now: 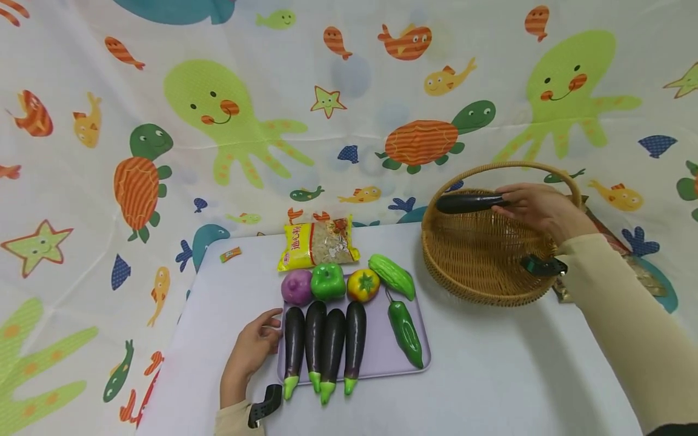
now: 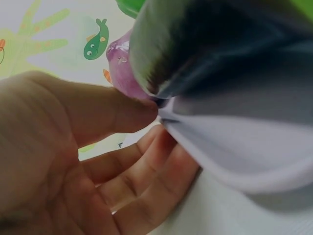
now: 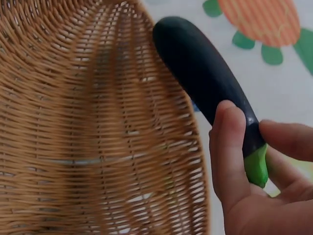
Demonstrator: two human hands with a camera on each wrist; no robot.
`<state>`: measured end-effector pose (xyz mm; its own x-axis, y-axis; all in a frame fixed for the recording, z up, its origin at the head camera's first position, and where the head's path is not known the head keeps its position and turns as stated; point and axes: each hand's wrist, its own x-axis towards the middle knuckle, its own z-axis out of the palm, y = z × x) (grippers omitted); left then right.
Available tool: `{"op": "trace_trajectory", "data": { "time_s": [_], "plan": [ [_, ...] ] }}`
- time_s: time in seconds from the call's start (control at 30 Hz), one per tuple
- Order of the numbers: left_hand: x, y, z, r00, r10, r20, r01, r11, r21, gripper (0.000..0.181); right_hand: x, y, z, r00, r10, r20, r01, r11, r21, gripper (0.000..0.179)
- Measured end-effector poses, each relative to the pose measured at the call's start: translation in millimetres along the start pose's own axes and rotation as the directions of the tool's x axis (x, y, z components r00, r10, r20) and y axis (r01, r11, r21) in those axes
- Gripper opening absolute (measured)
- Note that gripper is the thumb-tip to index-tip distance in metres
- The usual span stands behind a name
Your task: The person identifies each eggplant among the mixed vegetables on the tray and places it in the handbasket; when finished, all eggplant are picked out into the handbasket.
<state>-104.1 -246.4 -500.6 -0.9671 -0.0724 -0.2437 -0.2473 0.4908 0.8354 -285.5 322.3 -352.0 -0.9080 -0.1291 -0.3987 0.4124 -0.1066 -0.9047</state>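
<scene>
"Four eggplants (image 1: 332,345) lie side by side on tray (image 1: 376,351), green ends over nr rim. Where's no. 5?"

"Held eggplant (image 1: 469,203) is up in R hand (image 1: 537,209), dark end pointing L, over or in front of mouth of wicker basket (image 1: 480,293). Touching wicker? Can't tell."

"Grip?"

"R fingers pinch it nr green cap (image 3: 256,166), thumb on opp. side. Most of its length sticks out unsupported."

"L hand (image 1: 255,339)?"

"At tray's L edge; thumb + fingers seem to pinch the rim, by dark end of outermost eggplant."

"Handling est.?"

"Prob. light & stiff; gloss suggests a model. Smooth skin, so maybe slippery. Not v. fragile, I'd guess. Capped end is narrower, suits a pinch, but w/ bulk far out it could swivel. Mid-body hold = better balance, needs wider spread tho."

"Rest of tray?"

"Far side, L to R: purple veg (image 1: 297,287), green bell pepper (image 1: 328,281), yellow-red veg (image 1: 363,285), green gourd (image 1: 391,277) at corner. Long green pepper (image 1: 405,334) down R side."

"Off tray?"

"Yellow-ended bag (image 1: 322,242) on counter (image 1: 469,357) just behind; small orange packet (image 1: 230,254) farther L. Packaging (image 1: 651,278) R of basket, partly hidden by arm, contents unclear."
</scene>
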Motion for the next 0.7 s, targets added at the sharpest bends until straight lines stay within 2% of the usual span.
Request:
{"op": "trace_trajectory", "data": {
  "time_s": [0.27,0.37,0.57,0.7],
  "plan": [
    [0.2,-2.5,0.3,1.0,-0.002,-0.003,0.002,1.0,-0.009,0.05,12.9,10.6,-12.2,0.998,0.057,0.035,-0.061,0.992,0.113,0.023],
    [0.3,-5.1,1.1,1.0,-0.006,-0.005,0.006,1.0,-0.017,0.049,17.7,16.7,-15.8,0.996,0.066,0.056,-0.072,0.989,0.126,0.025],
    [2.1,-6.8,1.3,1.0,-0.002,-0.016,0.002,1.0,-0.029,0.047,27.4,25.2,-18.6,0.993,0.068,0.098,-0.079,0.991,0.112,0.03],
    [3.3,-7.0,0.4,1.0,0.0,-0.021,-0.001,0.999,-0.038,0.046,28.5,28.6,-16.7,0.994,0.073,0.087,-0.078,0.995,0.055,0.021]
  ]
}}
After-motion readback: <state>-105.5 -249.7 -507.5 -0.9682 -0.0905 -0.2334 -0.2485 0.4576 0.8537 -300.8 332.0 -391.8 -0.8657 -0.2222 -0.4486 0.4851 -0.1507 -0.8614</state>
